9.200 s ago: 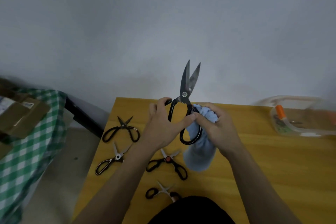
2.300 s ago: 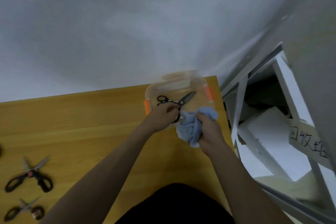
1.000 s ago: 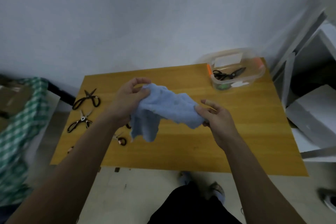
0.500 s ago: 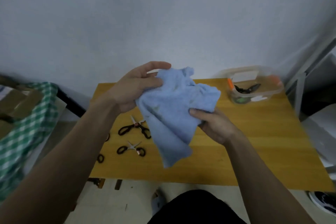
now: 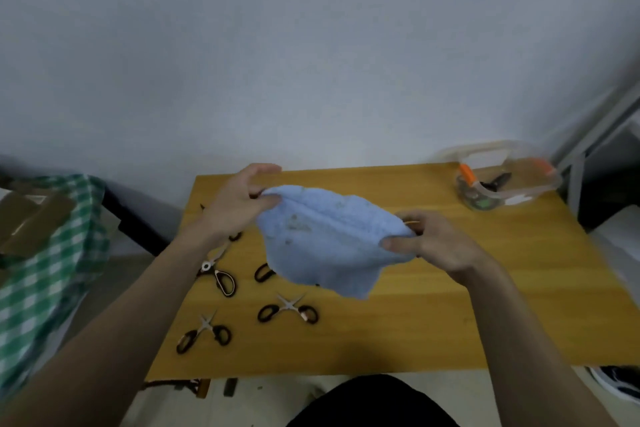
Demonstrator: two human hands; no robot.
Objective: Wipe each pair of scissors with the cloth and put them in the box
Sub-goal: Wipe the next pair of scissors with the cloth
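Both hands, left hand (image 5: 239, 204) and right hand (image 5: 433, 239), pinching cloth (image 5: 325, 236) spread taut above surface (image 5: 450, 305). Refold clean side out, then lift nearest scissors (image 5: 287, 308).

head-worn wide-angle view, facing forward and down, close over table (image 5: 450, 305)

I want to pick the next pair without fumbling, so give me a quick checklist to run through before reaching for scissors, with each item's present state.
1. Cloth in hand: ok, left hand and right hand each pinch an edge.
2. A hand free to pick up scissors: not ok, both hold the cloth.
3. Scissors left on the table: ok, small scissors lie nearest.
4. Box open: ok, no lid on.
5. Clean patch of cloth: cannot tell, marks show.
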